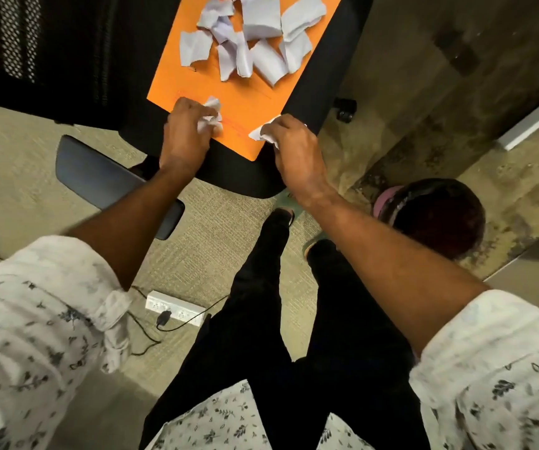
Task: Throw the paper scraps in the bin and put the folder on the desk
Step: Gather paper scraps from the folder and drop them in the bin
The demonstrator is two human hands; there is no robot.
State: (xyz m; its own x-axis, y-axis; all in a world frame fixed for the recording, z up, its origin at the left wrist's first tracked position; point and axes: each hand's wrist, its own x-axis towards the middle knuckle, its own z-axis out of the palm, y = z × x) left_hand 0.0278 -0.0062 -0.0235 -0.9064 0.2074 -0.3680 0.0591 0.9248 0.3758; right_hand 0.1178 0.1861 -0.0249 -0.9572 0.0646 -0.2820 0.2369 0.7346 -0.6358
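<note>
Early on: my left hand point(185, 134) & right hand point(294, 144) each clutch crumpled scraps; most paper scraps point(248, 37) still on folder point(238, 102), bin point(430, 216) and desk steps undone.

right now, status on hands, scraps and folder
Left hand and right hand each shut on a scrap. Scrap pile on orange folder, folder on chair seat. Bin by right arm, path clear.
</note>
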